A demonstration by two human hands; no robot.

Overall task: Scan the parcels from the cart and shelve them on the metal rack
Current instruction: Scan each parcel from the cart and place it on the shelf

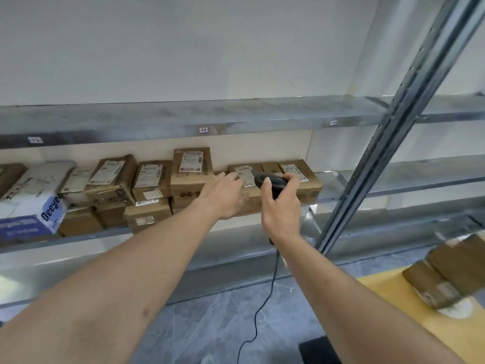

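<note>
A long brown cardboard parcel (301, 179) with white labels lies on the middle shelf of the metal rack (183, 119). My left hand (225, 193) reaches onto its left end with straight fingers touching the top by a label. My right hand (280, 203) grips a black corded barcode scanner (270, 181), its head held just above the parcel's label. The scanner's cable (265, 303) hangs down to the floor. More labelled brown parcels (191, 169) stand to the left on the same shelf.
A white and blue box (34, 206) sits at the shelf's left end. A grey upright post (393, 122) of the rack slants across the right. At the lower right, a yellow cart surface (393, 295) carries another brown parcel (451, 269). Grey floor lies below.
</note>
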